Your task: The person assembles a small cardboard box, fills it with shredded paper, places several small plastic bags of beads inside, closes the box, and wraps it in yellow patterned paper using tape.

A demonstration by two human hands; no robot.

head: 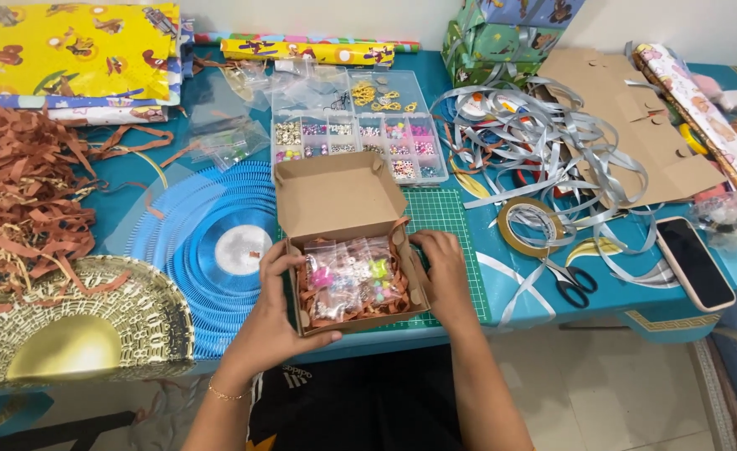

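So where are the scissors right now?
The scissors lie on the table's right side, near its front edge, just below the tape roll and left of the phone.

Matt brown cardboard box point(335, 200) holds glossy clear plastic bead bags point(353, 276) on crinkled paper shred; upper centre, a transparent plastic bead organizer point(356, 125); right, shiny silver ribbon point(544, 138).

The open cardboard box point(348, 250) is sitting on the green cutting mat point(444, 217), its raised lid blocking the way back to the clear bead organizer point(356, 125). The left hand point(272, 321) and right hand point(444, 276) are closing off both box sides. Tangled grey ribbon point(544, 142), a tape roll point(527, 227) and scissors point(570, 280) are crowding the right; shredded brown paper point(18, 184) is filling the left. Bare mat right of the box is lying open.
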